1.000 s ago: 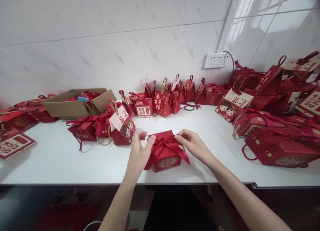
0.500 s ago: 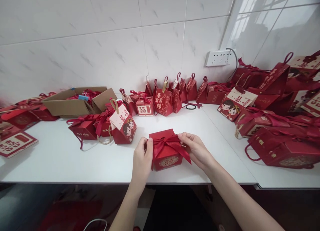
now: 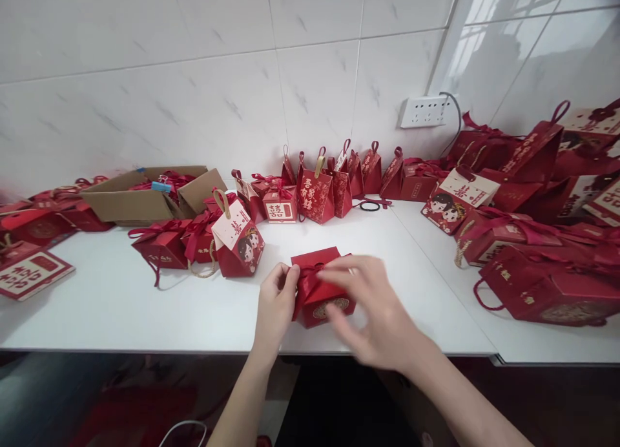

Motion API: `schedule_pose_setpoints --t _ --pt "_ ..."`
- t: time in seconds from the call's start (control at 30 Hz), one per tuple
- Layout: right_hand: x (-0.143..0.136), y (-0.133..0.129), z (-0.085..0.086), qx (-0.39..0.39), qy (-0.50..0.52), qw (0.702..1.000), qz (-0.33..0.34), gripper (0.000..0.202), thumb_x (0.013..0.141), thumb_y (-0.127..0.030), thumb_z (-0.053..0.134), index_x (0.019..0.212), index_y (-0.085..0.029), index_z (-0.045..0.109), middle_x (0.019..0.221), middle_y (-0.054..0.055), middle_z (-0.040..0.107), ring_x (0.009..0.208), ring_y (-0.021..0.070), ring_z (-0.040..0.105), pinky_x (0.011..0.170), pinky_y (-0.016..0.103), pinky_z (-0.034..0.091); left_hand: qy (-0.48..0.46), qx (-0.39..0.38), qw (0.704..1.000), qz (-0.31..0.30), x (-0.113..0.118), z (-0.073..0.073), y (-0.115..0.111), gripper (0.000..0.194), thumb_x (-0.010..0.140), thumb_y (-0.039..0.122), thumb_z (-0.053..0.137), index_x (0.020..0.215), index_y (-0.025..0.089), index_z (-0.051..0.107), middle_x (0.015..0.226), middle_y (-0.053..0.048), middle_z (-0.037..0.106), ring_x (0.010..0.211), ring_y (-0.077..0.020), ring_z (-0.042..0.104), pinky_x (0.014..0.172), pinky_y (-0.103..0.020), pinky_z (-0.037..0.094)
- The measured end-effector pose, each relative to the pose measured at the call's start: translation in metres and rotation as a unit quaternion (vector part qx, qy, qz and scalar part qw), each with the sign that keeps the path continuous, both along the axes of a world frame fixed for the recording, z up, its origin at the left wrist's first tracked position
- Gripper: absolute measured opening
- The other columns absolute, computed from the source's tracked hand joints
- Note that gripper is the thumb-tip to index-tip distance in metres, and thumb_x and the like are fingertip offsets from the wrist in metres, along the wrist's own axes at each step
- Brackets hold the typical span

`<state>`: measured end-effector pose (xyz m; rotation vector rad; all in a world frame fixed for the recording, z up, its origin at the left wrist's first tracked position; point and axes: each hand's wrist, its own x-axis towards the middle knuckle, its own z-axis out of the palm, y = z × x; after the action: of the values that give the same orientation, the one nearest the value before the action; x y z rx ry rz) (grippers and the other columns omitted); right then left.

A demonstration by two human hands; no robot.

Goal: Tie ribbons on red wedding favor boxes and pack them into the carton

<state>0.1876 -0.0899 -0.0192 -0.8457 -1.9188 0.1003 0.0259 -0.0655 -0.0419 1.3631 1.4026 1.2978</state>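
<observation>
In front of me on the white table [image 3: 217, 318] sits a red gift box [image 3: 323, 301] with a round gold emblem on its front. A dark red ribbon [image 3: 306, 282] is tied in a bow across its top. At the box's left side, my left hand [image 3: 275, 298] is closed, thumb and forefinger pinching the ribbon's left part. My right hand [image 3: 380, 311] hovers over the box's right side, fingers spread and slightly blurred, its fingertips close to the bow's knot. It covers the right part of the ribbon and some of the box front.
Finished-looking red boxes [image 3: 237, 240] stand left of centre, behind them an open cardboard carton [image 3: 128, 205] with red ribbons and a blue clip. More pointed boxes [image 3: 314, 195] line the wall. Boxes are piled at right [image 3: 552, 285]. A power strip [image 3: 426, 112] hangs on the wall.
My right hand has let go of the ribbon's right side and moved over the box front, fingers opening. My left hand stays at the left side, still pinching.
</observation>
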Motion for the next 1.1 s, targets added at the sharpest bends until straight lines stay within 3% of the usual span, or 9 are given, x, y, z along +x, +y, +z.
schedule_pose_setpoints --t 0.07,0.17,0.3,0.47,0.6,0.7,0.77,0.83,1.1 --pt "-0.014 -0.008 0.0 0.061 -0.145 0.987 0.031 0.035 0.081 -0.013 0.049 0.116 -0.011 0.054 0.112 0.014 0.061 0.106 0.0244 0.053 0.097 0.049 0.034 -0.042 -0.008 0.999 -0.023 -0.002 -0.001 0.001 0.036 0.081 0.044 0.052 0.06 0.02 0.037 0.054 0.007 0.034 0.05 -0.0085 0.032 0.048 -0.021 0.029" --pt "-0.027 -0.009 -0.009 0.115 -0.208 0.971 0.008 0.029 0.088 -0.007 0.041 0.112 -0.009 0.057 0.103 0.012 0.066 0.1 0.0221 0.057 0.101 0.049 0.031 -0.066 -0.019 0.997 -0.027 -0.004 -0.001 0.002 0.038 0.079 0.046 0.055 0.059 0.02 0.036 0.052 0.008 0.032 0.047 -0.0077 0.029 0.044 -0.021 0.025" --pt "-0.022 -0.002 -0.021 0.141 -0.142 0.979 0.032 0.021 0.089 -0.004 0.042 0.092 -0.012 0.062 0.087 0.006 0.068 0.086 0.0159 0.059 0.093 0.038 0.042 -0.043 -0.015 0.999 -0.012 -0.005 -0.003 0.003 0.039 0.081 0.045 0.053 0.058 0.019 0.035 0.051 0.007 0.031 0.047 -0.0077 0.029 0.045 -0.021 0.027" --pt "-0.011 0.002 -0.025 0.145 -0.068 0.984 0.077 0.014 0.085 -0.003 0.051 0.091 -0.012 0.06 0.085 0.008 0.067 0.083 0.0154 0.059 0.084 0.035 0.048 -0.005 0.005 1.0 0.008 -0.004 -0.005 0.005 0.035 0.083 0.043 0.049 0.06 0.02 0.037 0.054 0.006 0.034 0.051 -0.0094 0.034 0.052 -0.022 0.035" --pt "-0.009 0.001 -0.027 0.148 -0.077 0.983 0.075 0.014 0.083 -0.005 0.053 0.092 -0.013 0.06 0.085 0.007 0.067 0.086 0.017 0.06 0.083 0.036 0.05 0.105 0.097 0.989 0.046 -0.002 0.008 0.008 0.013 0.076 0.031 0.058 0.078 0.02 0.052 0.08 -0.001 0.052 0.079 -0.0167 0.051 0.076 -0.03 0.043" --pt "-0.01 -0.001 -0.027 0.145 -0.071 0.984 0.077 0.014 0.082 -0.003 0.054 0.091 -0.012 0.061 0.084 0.008 0.067 0.086 0.0173 0.06 0.083 0.035 0.05 0.215 0.15 0.965 -0.027 0.0 0.022 0.012 0.01 0.076 0.025 0.058 0.085 0.022 0.062 0.098 -0.005 0.055 0.102 -0.0213 0.051 0.096 -0.037 0.037" --pt "-0.01 -0.002 -0.027 0.142 -0.062 0.985 0.079 0.014 0.081 -0.003 0.055 0.09 -0.012 0.061 0.083 0.008 0.067 0.085 0.0172 0.06 0.083 0.036 0.05 0.225 0.123 0.961 -0.101 0.0 0.028 0.016 0.009 0.079 0.025 0.056 0.08 0.022 0.065 0.101 -0.005 0.055 0.107 -0.0212 0.051 0.099 -0.037 0.035" --pt "-0.011 -0.002 -0.027 0.134 -0.051 0.986 0.082 0.014 0.081 -0.003 0.055 0.09 -0.012 0.061 0.083 0.008 0.067 0.084 0.017 0.06 0.083 0.036 0.05 0.21 0.093 0.963 -0.138 -0.001 0.029 0.018 0.01 0.079 0.027 0.056 0.077 0.021 0.064 0.103 -0.005 0.056 0.108 -0.0212 0.052 0.099 -0.036 0.037" --pt "-0.013 -0.001 -0.029 0.12 -0.032 0.989 0.08 0.015 0.084 -0.005 0.051 0.091 -0.016 0.058 0.082 0.004 0.068 0.08 0.0127 0.062 0.083 0.034 0.048 0.15 0.056 0.978 -0.132 -0.002 0.02 0.021 0.008 0.072 0.028 0.063 0.072 0.021 0.065 0.107 -0.006 0.055 0.112 -0.0226 0.052 0.101 -0.036 0.037"
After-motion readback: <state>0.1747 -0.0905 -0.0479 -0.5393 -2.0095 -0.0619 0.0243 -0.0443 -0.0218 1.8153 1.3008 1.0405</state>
